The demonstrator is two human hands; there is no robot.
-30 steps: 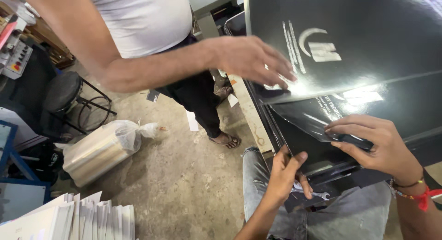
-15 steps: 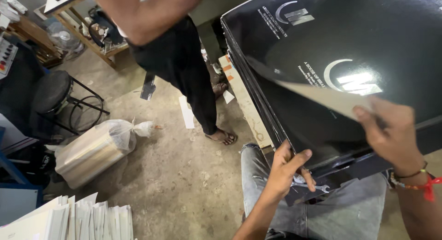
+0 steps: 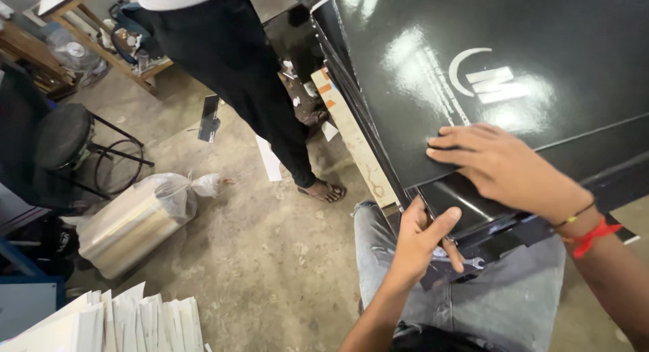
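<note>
Now lowered, the right hand [image 3: 503,166] presses flat on the glossy black printed sheet [image 3: 487,68], while the left hand [image 3: 416,247] grips the stack's corner beneath, alignment unfinished.

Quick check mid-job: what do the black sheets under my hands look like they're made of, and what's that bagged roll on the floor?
Black sheets: likely glossy coated or laminated card; mirror-like glare, thin stacked edges. Right hand lies flat on top, left hand grips the corner. Bagged roll: seemingly shiny metallic film or foil in a clear plastic bag; I can't be sure.

two hands [image 3: 419,247] on one stack of glossy black sheets [image 3: 514,75], one stool [image 3: 64,132], one bagged roll [image 3: 135,223], one standing person [image 3: 236,75].
</note>
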